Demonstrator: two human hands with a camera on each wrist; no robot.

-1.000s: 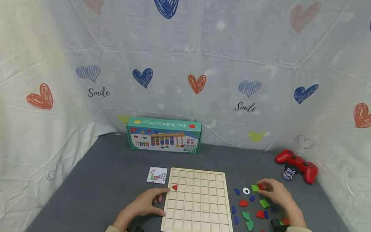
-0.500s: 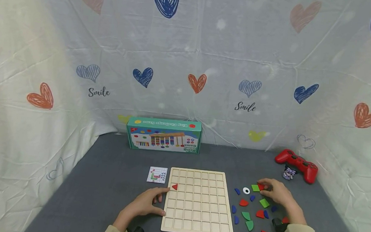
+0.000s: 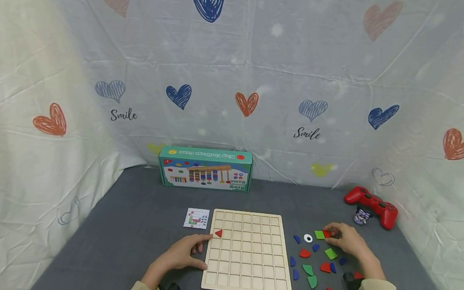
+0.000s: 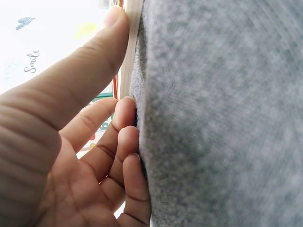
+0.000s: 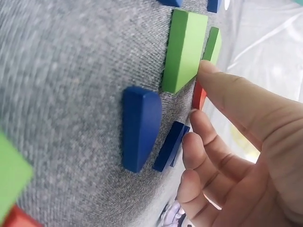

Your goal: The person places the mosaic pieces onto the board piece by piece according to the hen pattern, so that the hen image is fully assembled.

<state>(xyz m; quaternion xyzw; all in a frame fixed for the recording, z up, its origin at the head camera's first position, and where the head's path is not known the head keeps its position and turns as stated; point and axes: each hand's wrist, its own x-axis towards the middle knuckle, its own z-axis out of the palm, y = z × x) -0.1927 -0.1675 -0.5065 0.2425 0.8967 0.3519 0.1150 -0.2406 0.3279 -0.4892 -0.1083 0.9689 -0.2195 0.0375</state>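
On the left, the left hand point(image 3: 181, 252) rests its thumb and index fingertips at the left edge of a wooden grid board point(image 3: 246, 282). In the left wrist view the thumb point(image 4: 102, 47) lies straight along the board edge point(image 4: 130, 52), the other fingers bent loosely on the cloth. A red triangle point(image 3: 218, 233) lies in a cell near the board's upper left. Right of the board, the right hand point(image 3: 349, 240) pinches a red block point(image 5: 199, 96) between thumb and index finger, its end close against a light green block point(image 3: 319, 235). Blue blocks point(image 5: 142, 130) lie beside the fingers.
Several blue, red and green blocks point(image 3: 312, 282) and a white ring point(image 3: 308, 238) lie scattered right of the board. A pattern card point(image 3: 196, 218) sits at its upper left. Behind stand a game box point(image 3: 205, 170) and, far right, a red game controller point(image 3: 371, 205) beside a small figure point(image 3: 361, 216).
The right hand and forearm have shifted slightly to the right, with the fingers staying at the red block. The left hand and the board have not visibly moved.
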